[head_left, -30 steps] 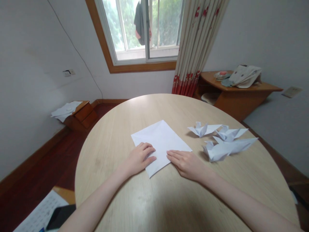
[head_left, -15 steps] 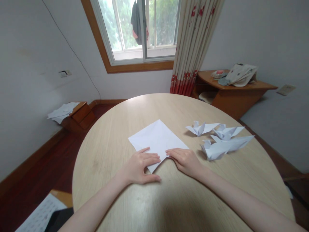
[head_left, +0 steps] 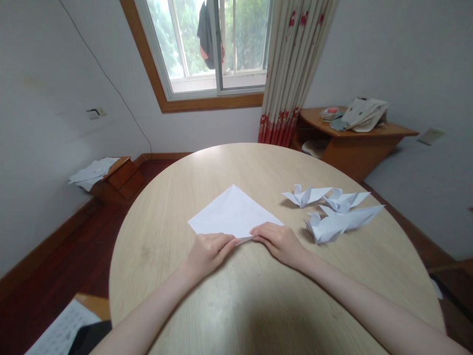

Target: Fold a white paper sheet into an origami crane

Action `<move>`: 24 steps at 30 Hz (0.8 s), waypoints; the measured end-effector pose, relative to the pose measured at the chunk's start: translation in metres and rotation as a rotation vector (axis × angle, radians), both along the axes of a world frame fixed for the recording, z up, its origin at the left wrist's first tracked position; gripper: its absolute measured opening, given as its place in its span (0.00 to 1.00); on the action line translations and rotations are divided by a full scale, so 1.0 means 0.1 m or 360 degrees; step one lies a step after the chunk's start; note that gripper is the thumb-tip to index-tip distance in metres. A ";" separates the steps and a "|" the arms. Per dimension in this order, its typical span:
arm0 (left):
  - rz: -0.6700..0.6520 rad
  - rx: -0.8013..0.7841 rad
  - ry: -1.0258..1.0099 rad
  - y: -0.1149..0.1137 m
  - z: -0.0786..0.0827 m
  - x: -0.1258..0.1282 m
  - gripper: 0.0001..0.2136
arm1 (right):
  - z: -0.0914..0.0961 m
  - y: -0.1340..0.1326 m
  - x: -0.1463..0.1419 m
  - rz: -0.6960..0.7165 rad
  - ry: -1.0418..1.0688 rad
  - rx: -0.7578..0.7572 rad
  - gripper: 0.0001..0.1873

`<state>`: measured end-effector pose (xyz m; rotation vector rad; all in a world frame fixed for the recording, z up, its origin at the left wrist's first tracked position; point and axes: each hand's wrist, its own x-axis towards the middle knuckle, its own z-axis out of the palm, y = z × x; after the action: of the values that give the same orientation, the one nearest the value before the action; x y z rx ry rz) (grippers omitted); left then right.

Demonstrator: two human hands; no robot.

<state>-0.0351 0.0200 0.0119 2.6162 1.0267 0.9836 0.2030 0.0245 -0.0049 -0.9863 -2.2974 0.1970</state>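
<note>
A white sheet of paper (head_left: 231, 214) lies on the round wooden table (head_left: 207, 167), with its near corner lifted off the surface. My left hand (head_left: 209, 251) pinches that near edge from the left, fingers curled together. My right hand (head_left: 277, 240) pinches the same edge from the right, fingertips almost meeting those of the left. Both forearms rest across the near part of the table.
Three folded white paper birds (head_left: 332, 212) sit on the table right of the sheet. A wooden corner desk (head_left: 354, 138) with a bag stands behind, beside a curtain (head_left: 291, 69) and window. A low wooden cabinet (head_left: 118, 175) with papers is on the floor at left.
Both hands slid to the sheet's near corner and closed on it. The corner has come up off the table and the sheet has turned slightly.
</note>
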 end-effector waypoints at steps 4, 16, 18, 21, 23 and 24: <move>0.0076 -0.0211 -0.0045 -0.01 0.05 0.01 0.21 | 0.02 0.02 0.00 -0.0095 0.0068 -0.0074 0.13; -0.0005 -0.1618 -0.0654 0.03 0.15 0.06 0.20 | -0.05 0.10 0.03 -0.0341 0.0091 -0.0078 0.17; -0.0160 -0.1900 -0.0710 0.01 0.19 0.06 0.20 | -0.05 0.09 0.03 -0.0283 0.0089 -0.0087 0.18; -0.0385 -0.2270 -0.0658 0.00 0.22 0.04 0.20 | -0.03 0.07 0.03 -0.0146 0.0057 -0.0114 0.18; -0.0505 -0.2435 -0.0542 0.00 0.21 0.02 0.19 | -0.01 0.05 0.03 -0.0036 0.0009 -0.0144 0.17; -0.0547 -0.2489 -0.0474 0.00 0.20 0.02 0.19 | 0.00 0.04 0.02 0.0012 -0.0018 -0.0158 0.17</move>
<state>-0.0332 0.0202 0.0324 1.2016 0.6967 0.1954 0.2054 0.0284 -0.0045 -1.0302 -2.3208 0.3119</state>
